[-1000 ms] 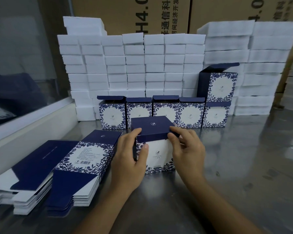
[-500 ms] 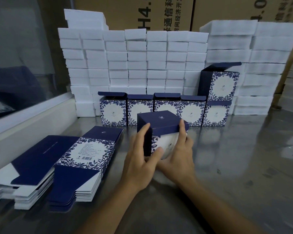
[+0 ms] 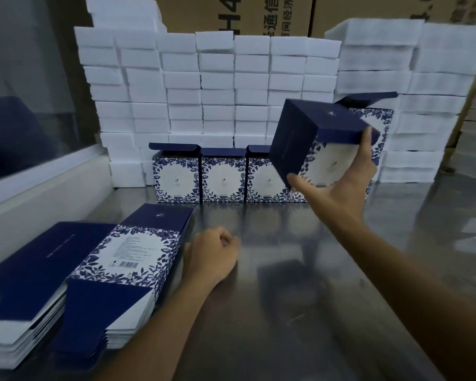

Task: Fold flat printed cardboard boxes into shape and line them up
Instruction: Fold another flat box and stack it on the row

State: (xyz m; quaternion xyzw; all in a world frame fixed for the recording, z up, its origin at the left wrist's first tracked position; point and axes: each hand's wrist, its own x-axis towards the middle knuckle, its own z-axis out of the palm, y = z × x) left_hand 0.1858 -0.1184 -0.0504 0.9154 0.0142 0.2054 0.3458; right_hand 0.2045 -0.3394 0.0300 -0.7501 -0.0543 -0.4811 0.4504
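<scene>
My right hand (image 3: 341,188) holds a folded navy and white floral box (image 3: 311,141) in the air, tilted, in front of the right end of the box row. A row of folded boxes (image 3: 222,178) with open lids stands on the steel table (image 3: 300,298) against the foam wall; one more box (image 3: 379,116) sits stacked on the row's right end, partly hidden. My left hand (image 3: 212,257) rests as a loose fist on the table, beside a stack of flat printed boxes (image 3: 127,259). A second flat stack (image 3: 30,273) lies further left.
A wall of white foam blocks (image 3: 217,86) stands behind the row, with taller foam stacks (image 3: 429,100) at the right. Brown cartons (image 3: 259,15) rise behind them. A white ledge (image 3: 39,193) under a glass pane borders the table on the left.
My right hand lifted the folded box off the table and carried it up and to the right. My left hand let go and dropped to the table beside the flat stack.
</scene>
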